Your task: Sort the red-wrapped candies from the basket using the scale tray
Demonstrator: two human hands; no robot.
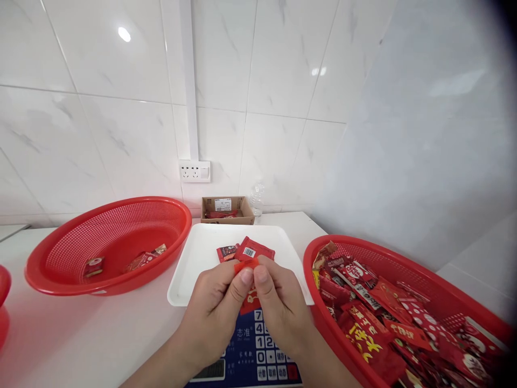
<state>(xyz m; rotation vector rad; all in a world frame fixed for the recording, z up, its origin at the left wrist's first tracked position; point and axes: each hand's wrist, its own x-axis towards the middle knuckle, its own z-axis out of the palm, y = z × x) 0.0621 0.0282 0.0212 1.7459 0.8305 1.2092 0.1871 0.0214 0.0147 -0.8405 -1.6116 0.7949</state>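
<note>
My left hand (216, 310) and my right hand (280, 304) meet over the front edge of a white tray (194, 269), both pinching one small red packet (249, 299) between thumbs and forefingers. The packet hangs down between the hands, its top edge gripped. On the tray behind my hands lie a larger red packet (254, 250) with a barcode label and a smaller dark red one (226, 252). The tray rests on a scale whose blue keypad (258, 353) shows below my wrists.
A red basket (404, 323) full of several red snack packets stands at the right. A second red basket (109, 245) at the left holds a few packets. A small cardboard box (227, 209) and a clear bottle (257, 199) stand by the tiled wall, under a socket (195, 171).
</note>
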